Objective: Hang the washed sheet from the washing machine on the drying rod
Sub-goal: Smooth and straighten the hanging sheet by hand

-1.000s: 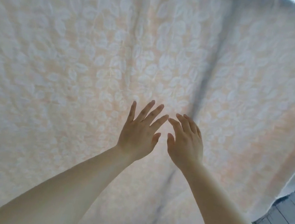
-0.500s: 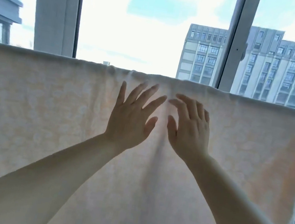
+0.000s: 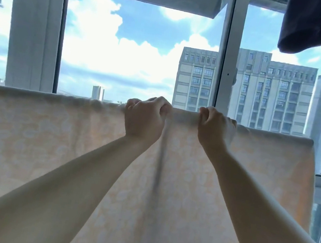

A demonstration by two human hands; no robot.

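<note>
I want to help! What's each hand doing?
Left hand: closed, gripping the sheet's top edge.
Right hand: closed, gripping the same edge.

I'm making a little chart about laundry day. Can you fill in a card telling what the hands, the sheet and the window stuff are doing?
sheet: pale peach sheet with a faint leaf pattern, draped over its top fold, hanging down
rod: hidden under the fold
left hand: left hand grips the top fold, fingers curled
right hand: right hand grips the top fold beside it
crease: dark vertical crease between the hands
other laundry: dark cloth hanging at upper right
behind: window frame, buildings, clouds
</note>
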